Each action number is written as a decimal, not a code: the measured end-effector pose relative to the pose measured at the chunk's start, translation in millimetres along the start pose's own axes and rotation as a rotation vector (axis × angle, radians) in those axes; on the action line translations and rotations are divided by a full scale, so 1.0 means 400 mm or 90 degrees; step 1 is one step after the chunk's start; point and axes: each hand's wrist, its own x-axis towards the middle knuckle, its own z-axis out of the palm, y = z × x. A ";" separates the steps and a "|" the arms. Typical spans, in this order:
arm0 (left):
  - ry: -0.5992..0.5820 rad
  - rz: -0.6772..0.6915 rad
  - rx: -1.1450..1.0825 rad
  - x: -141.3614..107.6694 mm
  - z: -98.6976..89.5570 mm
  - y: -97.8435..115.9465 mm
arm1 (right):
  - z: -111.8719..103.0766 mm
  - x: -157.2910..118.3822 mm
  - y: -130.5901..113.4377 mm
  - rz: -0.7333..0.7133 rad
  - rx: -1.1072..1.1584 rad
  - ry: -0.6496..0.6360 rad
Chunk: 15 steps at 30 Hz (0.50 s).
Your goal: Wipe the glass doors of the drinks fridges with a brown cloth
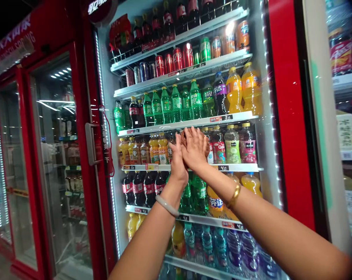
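– Left hand (178,165) and right hand (194,151) touch each other, I believe. Do they hold something?

– I see no grasped object. Their fingers are extended, not clenched. Maybe they are joined so that one supports the other, but this I only guess.

– Which things are nearest to them?

– Behind them is the middle row of drinks. To the right stand red-label bottles (219,149) and a green-label bottle (233,146); to the left, orange-label bottles (158,149).

– Why are labels turned outward?

– Probably for easy reading, with the price tag (223,168) on the shelf edge (243,167) for same reason.

– And farther out?

– Green bottles (176,103) stand above, red cans (178,58) higher, and dark cola bottles (138,188) below left. At far left is another cabinet, with red frame (23,128).
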 end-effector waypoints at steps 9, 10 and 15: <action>0.148 0.182 0.435 0.098 -0.055 -0.068 | -0.090 0.063 0.055 -0.137 0.222 -0.140; 0.164 0.219 0.527 0.100 -0.058 -0.080 | -0.100 0.075 0.067 -0.148 0.207 -0.121; 0.144 0.385 0.798 0.093 -0.080 -0.109 | -0.071 0.107 0.099 -0.287 -0.067 -0.013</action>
